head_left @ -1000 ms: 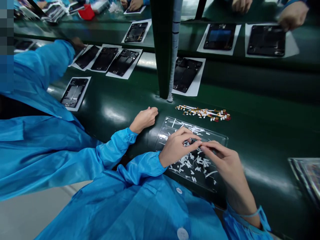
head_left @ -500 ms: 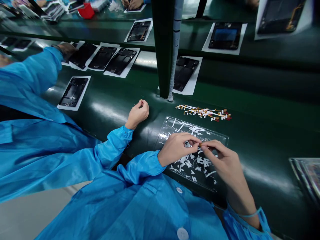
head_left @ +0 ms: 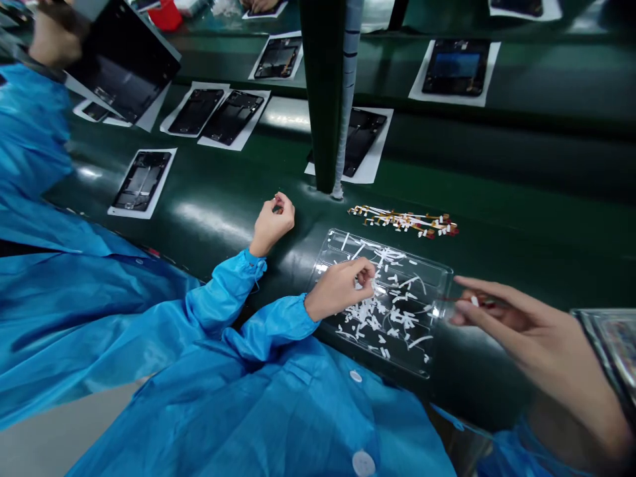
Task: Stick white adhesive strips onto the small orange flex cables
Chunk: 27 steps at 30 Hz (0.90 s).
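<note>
My left hand (head_left: 340, 289) hovers over a clear plastic tray (head_left: 444, 275), thumb and forefinger pinched together; whatever lies between the fingertips is too small to name. Many white paper-like scraps (head_left: 368, 315) are scattered in the tray. To the right of the tray, my right hand (head_left: 531, 344) is blurred by motion. Its thumb and fingers close on a small flex cable (head_left: 476, 301) with a white patch and reddish-brown parts, mostly hidden by the fingers. Behind the tray lies a loose bundle of orange-and-white flex cables (head_left: 405, 220).
A co-worker's hand (head_left: 273, 225) rests left of the tray. Their other hand (head_left: 54, 40) holds up a dark device panel (head_left: 129, 69) with a white sheet. A dark post (head_left: 325, 99) stands behind the tray. Stacked clear trays (head_left: 609, 344) sit at right.
My hands have come apart: the right has moved right, off the tray, with the flex cable, while the left has shifted slightly left. The co-worker has raised a device panel from the bench.
</note>
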{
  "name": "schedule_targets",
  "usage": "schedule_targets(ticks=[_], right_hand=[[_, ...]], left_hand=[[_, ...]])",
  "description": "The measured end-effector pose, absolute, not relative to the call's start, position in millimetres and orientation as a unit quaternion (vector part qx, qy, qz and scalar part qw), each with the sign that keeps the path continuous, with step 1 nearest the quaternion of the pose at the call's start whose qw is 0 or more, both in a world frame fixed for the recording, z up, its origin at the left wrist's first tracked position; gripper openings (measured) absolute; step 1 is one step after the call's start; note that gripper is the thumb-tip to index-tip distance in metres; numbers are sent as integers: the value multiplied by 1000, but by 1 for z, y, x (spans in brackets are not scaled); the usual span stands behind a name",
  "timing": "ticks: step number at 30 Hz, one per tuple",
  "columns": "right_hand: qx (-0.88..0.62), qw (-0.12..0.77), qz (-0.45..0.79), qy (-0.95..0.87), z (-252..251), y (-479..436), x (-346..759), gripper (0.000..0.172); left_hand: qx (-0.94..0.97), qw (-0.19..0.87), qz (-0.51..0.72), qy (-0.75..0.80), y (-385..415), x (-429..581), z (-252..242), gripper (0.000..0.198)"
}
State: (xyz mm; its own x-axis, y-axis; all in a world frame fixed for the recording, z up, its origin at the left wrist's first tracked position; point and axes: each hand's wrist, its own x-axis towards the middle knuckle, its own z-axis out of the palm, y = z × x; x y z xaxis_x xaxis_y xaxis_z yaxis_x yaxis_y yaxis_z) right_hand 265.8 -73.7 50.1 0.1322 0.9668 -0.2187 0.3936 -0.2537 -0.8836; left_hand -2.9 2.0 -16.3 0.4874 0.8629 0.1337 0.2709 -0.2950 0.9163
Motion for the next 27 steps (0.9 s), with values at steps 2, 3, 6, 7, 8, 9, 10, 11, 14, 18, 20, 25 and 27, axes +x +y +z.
schedule_targets(ticks=[2, 3, 6, 7, 8, 9, 10, 11, 14, 18, 20, 25, 27], right_hand=[[-686, 326, 376, -531, 64, -71, 269, 54], [-687, 318, 352, -550, 68, -68, 268, 59], [-654, 290, 321, -621, 73, -57, 258, 70], [-632, 277, 328, -645, 72, -53, 253, 72], [-608, 265, 338, -668, 69, -49, 248, 71], [-585, 254, 348, -687, 66, -45, 244, 70], [-565, 245, 354, -704, 63, -41, 240, 69], [-551, 236, 358, -716, 59, -38, 236, 68], [-531, 229, 353, -735, 54, -33, 231, 68], [-544, 235, 303, -747, 56, -34, 231, 59], [-542, 231, 289, -754, 58, -36, 231, 53], [-548, 242, 278, -751, 56, -38, 227, 46], [-557, 243, 260, -750, 54, -38, 225, 37]], left_hand=[[746, 428, 332, 387, 4, -8, -18, 27], [753, 415, 336, 385, 4, -8, -17, 32], [758, 410, 351, 366, 4, -4, -3, 41], [758, 419, 354, 354, 4, 0, 3, 39], [756, 431, 355, 341, 4, 3, 9, 35], [754, 447, 355, 326, 5, 7, 14, 30], [751, 463, 353, 312, 5, 11, 17, 25], [747, 478, 351, 300, 6, 14, 20, 20], [732, 502, 347, 303, 10, 16, 20, 15], [718, 515, 327, 335, 10, 11, 19, 11], [719, 516, 319, 340, 6, 11, 21, 13], [754, 452, 330, 345, 3, 10, 19, 18], [759, 381, 354, 393, 21, -7, 13, 23]])
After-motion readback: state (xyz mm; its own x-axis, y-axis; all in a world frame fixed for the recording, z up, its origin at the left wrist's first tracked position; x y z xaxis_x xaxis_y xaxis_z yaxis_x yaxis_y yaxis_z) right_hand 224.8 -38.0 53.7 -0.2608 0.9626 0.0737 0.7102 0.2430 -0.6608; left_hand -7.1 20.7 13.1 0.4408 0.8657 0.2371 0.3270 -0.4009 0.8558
